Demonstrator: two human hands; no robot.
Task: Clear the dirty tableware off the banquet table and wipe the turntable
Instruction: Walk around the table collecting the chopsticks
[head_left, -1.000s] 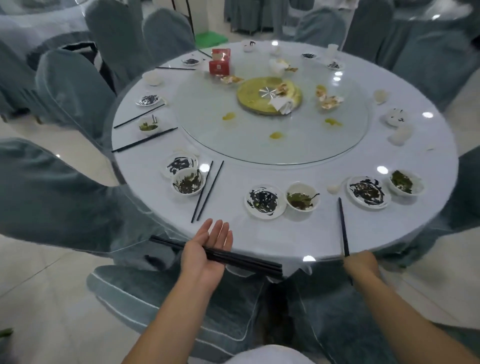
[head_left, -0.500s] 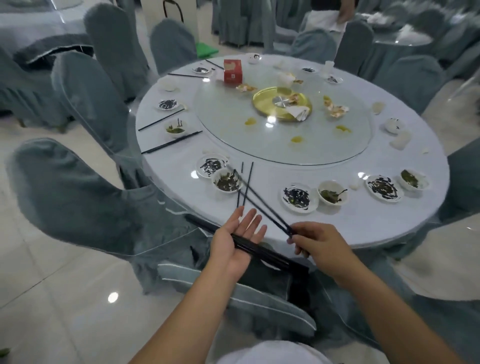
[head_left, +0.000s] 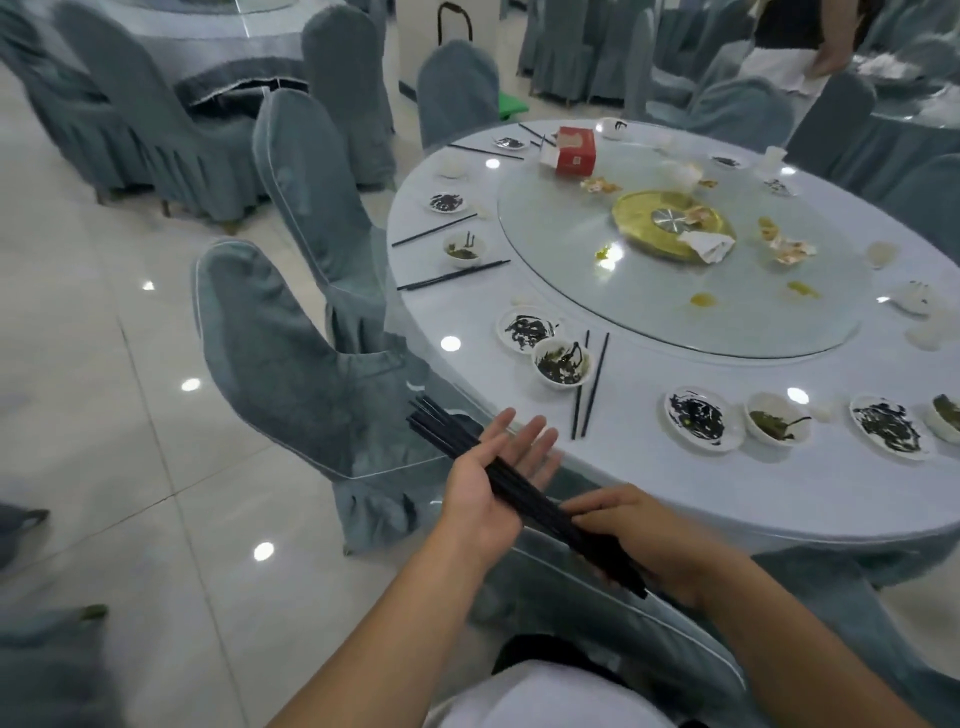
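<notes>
A bundle of several black chopsticks (head_left: 457, 441) lies across the palm of my left hand (head_left: 485, 488), whose fingers are straight. My right hand (head_left: 649, 540) grips the bundle's near end, below the table edge. The round banquet table (head_left: 779, 499) carries dirty saucers and small bowls along its rim, such as a saucer (head_left: 698, 421) and a bowl (head_left: 563, 361). A pair of chopsticks (head_left: 589, 387) lies beside that bowl. The glass turntable (head_left: 649, 291) holds food scraps, yellow stains, a gold centre plate (head_left: 639, 218) and a crumpled napkin (head_left: 706, 244).
Grey-covered chairs stand close to the table on the left (head_left: 291, 353) and under my arms. A red box (head_left: 574, 150) sits at the turntable's far edge. More chopsticks (head_left: 452, 275) lie on the left rim. A person (head_left: 800, 47) stands at the far right by another table.
My right hand brought a pair of chopsticks down from the table edge and laid it into the bundle on my left palm. The view has shifted left.
</notes>
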